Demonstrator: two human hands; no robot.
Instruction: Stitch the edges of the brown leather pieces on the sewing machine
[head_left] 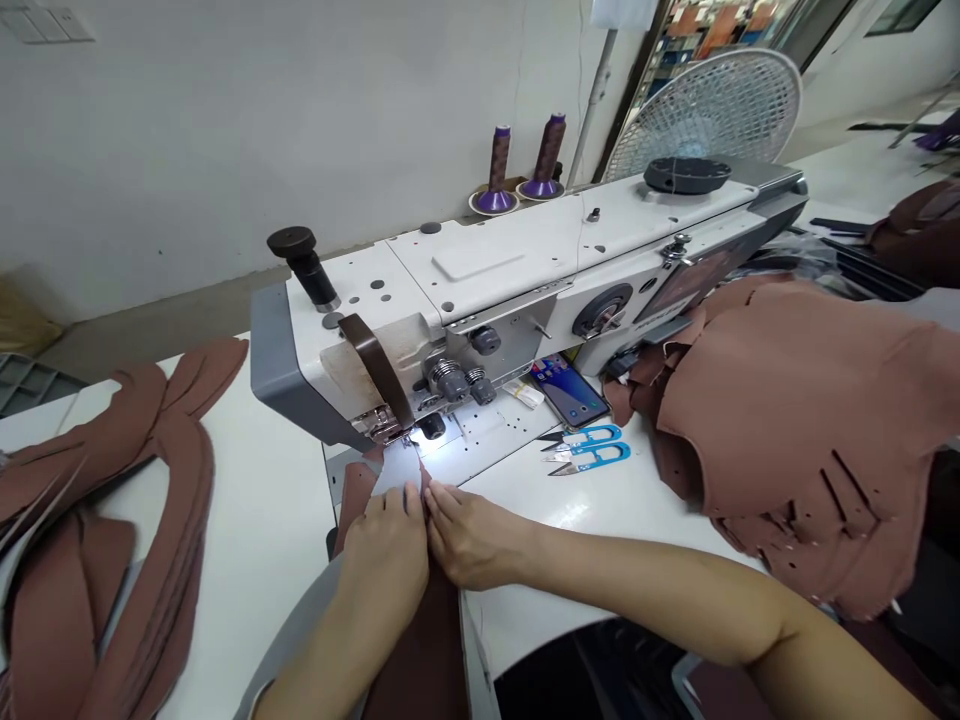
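Observation:
Just in front of the needle area of a white sewing machine (pixel 495 270), a brown leather-like piece (pixel 431 640) with a pale grey underside (pixel 400 470) runs under the lit presser foot. My left hand (pixel 390 545) is closed on this piece, fingers curled over its pale side. Touching it, my right hand (pixel 472 535) pinches the edge of the same piece, its fingers pressed together. The fingertips of both hands meet a short way from the foot. Part of the piece hangs toward me below my hands, and the needle tip is too small to make out.
Two blue thread snips (pixel 600 457) and a phone (pixel 570 390) lie right of the needle. Brown cut pieces are heaped at the right (pixel 810 400) and left (pixel 180 500). Behind the machine stand two thread cones (pixel 498 165) and a fan (pixel 712 110).

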